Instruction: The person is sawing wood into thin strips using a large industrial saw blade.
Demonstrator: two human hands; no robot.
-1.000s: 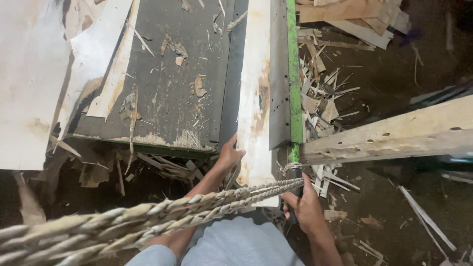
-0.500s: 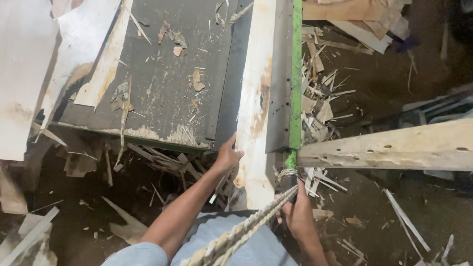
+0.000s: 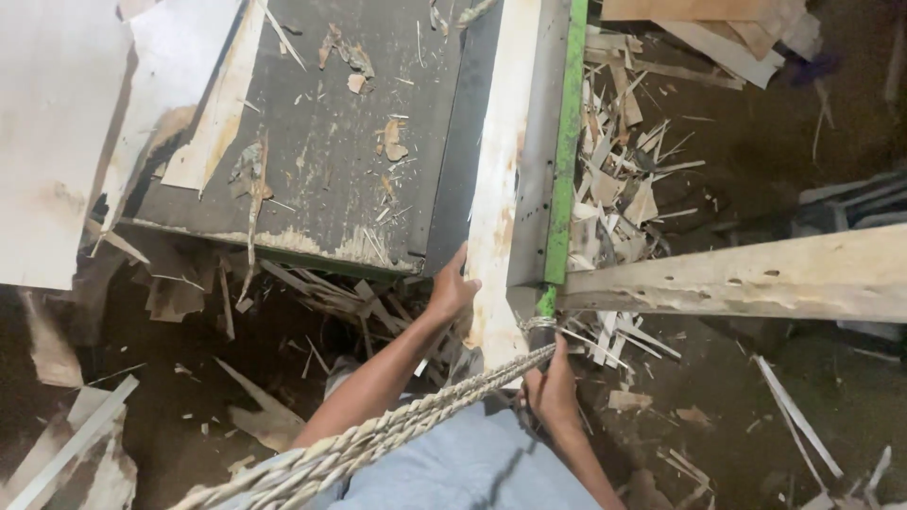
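At the far left, pale flat sheets of thin wood veneer [image 3: 57, 142] are seen lying beside a dark grey, dust-strewn machine table [image 3: 321, 142]. Below its near edge, splintered wood scraps [image 3: 312, 293] are heaped on the dirt floor. The left hand [image 3: 452, 288] is closed over the near left edge of a long pale wooden board [image 3: 499, 189], fingers wrapped on it. The board's long axis runs away from the person, up the view, flanked on its right by a grey metal plate and a bright green metal rail [image 3: 567, 142]. A thick twisted fibre rope [image 3: 397, 430] is stretched from lower left up to the rail's near end. The right hand [image 3: 550, 397] is clenched just beneath that end, apparently on the rope or a handle; which cannot be told. The board lies directly ahead of both hands, the left one nearer. At right, a rough pale timber beam [image 3: 756, 274] crosses over more offcuts.
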